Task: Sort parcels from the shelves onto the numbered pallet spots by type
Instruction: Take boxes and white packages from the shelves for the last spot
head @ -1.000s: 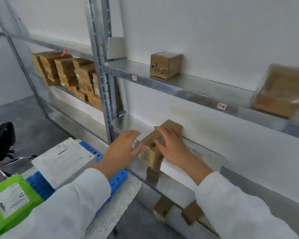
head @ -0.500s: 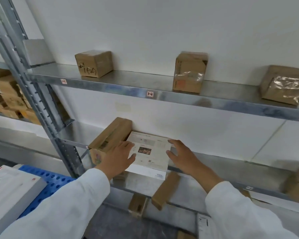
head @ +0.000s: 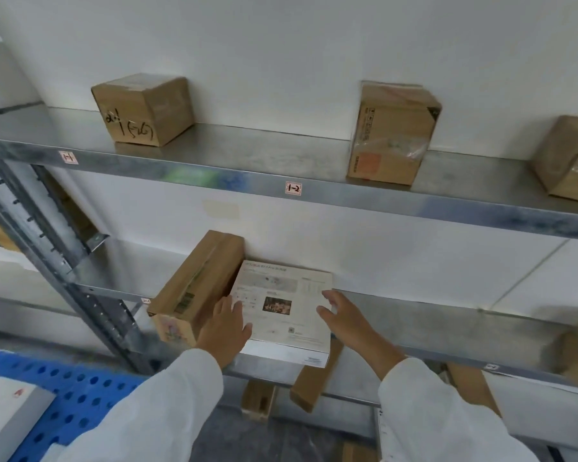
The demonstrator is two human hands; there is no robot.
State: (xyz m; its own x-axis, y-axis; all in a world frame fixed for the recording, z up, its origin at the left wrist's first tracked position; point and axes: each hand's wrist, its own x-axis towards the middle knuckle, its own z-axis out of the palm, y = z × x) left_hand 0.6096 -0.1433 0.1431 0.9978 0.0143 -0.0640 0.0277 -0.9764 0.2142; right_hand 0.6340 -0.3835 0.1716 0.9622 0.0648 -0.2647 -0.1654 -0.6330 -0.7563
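The white flat box (head: 282, 308) was seen lying at the front edge of the middle shelf (head: 447, 325), its print too blurred to be read. A long brown carton (head: 197, 285) was pressed against it at 9 o'clock. The left hand (head: 226, 331) was laid on the box's corner at 8 o'clock, fingers straight, nothing gripped. The right hand (head: 344, 320) was spread at 3 o'clock, fingers apart; contact with the box's edge could not be judged. On the upper shelf (head: 247, 151), at 12 o'clock, a label marked 1-2 (head: 293, 188) was fixed. A taped carton (head: 571, 158) at 2 o'clock was cut off by the frame. A blue pallet (head: 80, 395) was partly hidden at 8 o'clock.
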